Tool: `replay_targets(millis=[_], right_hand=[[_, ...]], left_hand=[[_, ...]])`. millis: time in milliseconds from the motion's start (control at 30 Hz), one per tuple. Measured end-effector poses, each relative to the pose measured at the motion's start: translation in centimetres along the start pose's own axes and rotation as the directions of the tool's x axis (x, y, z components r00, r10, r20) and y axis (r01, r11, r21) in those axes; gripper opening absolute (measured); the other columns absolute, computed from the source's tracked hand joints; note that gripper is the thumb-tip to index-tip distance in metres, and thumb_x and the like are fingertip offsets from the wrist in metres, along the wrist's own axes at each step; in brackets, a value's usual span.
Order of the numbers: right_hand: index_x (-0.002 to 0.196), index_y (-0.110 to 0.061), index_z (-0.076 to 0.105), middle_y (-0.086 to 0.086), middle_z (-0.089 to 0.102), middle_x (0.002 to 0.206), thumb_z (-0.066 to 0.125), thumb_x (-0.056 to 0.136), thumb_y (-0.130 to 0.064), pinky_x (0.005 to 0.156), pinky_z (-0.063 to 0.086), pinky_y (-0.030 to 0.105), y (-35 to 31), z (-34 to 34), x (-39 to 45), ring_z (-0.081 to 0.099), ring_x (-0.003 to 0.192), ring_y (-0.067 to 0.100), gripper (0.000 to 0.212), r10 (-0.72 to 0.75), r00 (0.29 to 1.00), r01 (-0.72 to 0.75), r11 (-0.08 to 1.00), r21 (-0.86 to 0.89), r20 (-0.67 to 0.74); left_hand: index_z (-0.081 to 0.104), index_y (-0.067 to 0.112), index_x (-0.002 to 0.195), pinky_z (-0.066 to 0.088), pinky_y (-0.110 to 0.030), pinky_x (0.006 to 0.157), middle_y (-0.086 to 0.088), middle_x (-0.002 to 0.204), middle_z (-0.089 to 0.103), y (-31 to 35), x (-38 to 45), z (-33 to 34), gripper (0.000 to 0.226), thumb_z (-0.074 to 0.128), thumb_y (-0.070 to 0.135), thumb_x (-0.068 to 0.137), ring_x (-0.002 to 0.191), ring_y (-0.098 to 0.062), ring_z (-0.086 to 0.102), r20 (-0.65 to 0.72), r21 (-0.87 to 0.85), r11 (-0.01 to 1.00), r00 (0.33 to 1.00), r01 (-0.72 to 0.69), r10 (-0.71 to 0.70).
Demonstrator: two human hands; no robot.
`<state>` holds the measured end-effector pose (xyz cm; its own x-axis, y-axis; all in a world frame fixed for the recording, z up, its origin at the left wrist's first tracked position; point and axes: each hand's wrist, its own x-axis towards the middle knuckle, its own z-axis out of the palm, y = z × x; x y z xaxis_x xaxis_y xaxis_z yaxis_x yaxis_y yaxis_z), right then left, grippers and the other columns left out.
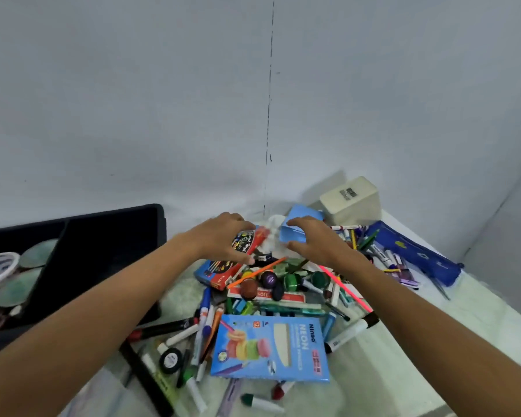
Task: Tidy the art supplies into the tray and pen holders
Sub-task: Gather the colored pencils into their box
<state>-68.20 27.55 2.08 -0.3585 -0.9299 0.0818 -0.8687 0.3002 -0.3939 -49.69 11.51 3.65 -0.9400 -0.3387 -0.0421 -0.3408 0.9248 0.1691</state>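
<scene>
A heap of art supplies (271, 284) lies on the pale table: markers, pens, round paint pots and boxes. At the back of the heap my left hand (223, 239) curls round a red printed box (243, 242), fingers over its top and thumb beneath. Beside it my right hand (316, 240) grips a light blue box (295, 233) the same way. A blurred white object (272, 228) sits between the two hands. The black tray (109, 236) stands at the left. A beige pen holder (352, 200) lies on its side at the back right.
A blue "Neon" pencil box (271, 347) lies in front of the heap. A dark blue pencil case (415, 254) rests at the right near the table edge. Round palettes (0, 266) fill the tray's left compartment. Walls close off the back and the right.
</scene>
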Motion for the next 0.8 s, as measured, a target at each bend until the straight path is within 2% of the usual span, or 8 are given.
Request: replay_targets(millis=[133,300,433,600,800], right_hand=[[0.142,-0.013,0.041,0.010,0.046,0.141,0.061,0.091,-0.027,0.095,0.044,0.041,2.8,0.9,1.3,0.048,0.125,0.030,0.057,0.045,0.998,-0.051,0.989,-0.138,-0.045],[0.141,-0.016,0.041,0.008,0.054,0.131,0.066,0.085,-0.043,0.091,0.043,0.039,4.4,3.0,3.5,0.053,0.118,0.029,0.067,0.049,0.997,-0.066,0.947,-0.315,-0.059],[0.132,-0.018,0.049,0.005,0.060,0.116,0.066,0.083,-0.045,0.081,0.044,0.036,5.0,4.5,4.8,0.059,0.107,0.028,0.058,0.033,0.993,-0.074,0.924,-0.375,-0.116],[0.123,-0.020,0.060,0.004,0.067,0.107,0.059,0.089,-0.035,0.075,0.050,0.037,5.3,4.6,5.0,0.063,0.099,0.027,0.038,-0.006,0.982,-0.052,0.952,-0.303,-0.189],[0.112,-0.013,0.069,0.011,0.073,0.096,0.058,0.094,-0.023,0.072,0.051,0.040,5.0,1.4,5.0,0.065,0.086,0.032,0.024,0.013,0.906,-0.008,1.000,0.013,-0.423]], left_hand=[[0.029,0.025,0.149,0.034,-0.040,0.109,-0.003,0.150,0.035,1.2,2.9,2.0,0.087,0.068,0.059,0.078,0.137,-0.021,0.030,0.013,-0.073,0.997,1.000,0.020,-0.019],[0.024,0.021,0.151,0.030,-0.037,0.111,-0.005,0.155,0.029,1.2,6.2,3.6,0.095,0.073,0.051,0.077,0.140,-0.021,0.028,-0.024,-0.134,0.991,0.999,0.022,-0.026],[0.020,0.024,0.152,0.032,-0.037,0.109,-0.004,0.154,0.031,0.4,8.1,4.5,0.100,0.076,0.051,0.074,0.138,-0.021,0.032,-0.027,-0.160,0.987,1.000,0.005,-0.009],[0.015,0.030,0.153,0.031,-0.037,0.110,-0.004,0.155,0.029,-0.8,9.4,4.8,0.105,0.077,0.052,0.072,0.140,-0.022,0.029,-0.052,-0.208,0.978,0.999,-0.008,-0.003],[0.004,0.035,0.152,0.028,-0.037,0.113,0.000,0.159,0.020,-1.4,10.2,3.9,0.112,0.078,0.053,0.071,0.144,-0.018,0.020,-0.101,-0.288,0.958,0.995,-0.008,-0.022]])
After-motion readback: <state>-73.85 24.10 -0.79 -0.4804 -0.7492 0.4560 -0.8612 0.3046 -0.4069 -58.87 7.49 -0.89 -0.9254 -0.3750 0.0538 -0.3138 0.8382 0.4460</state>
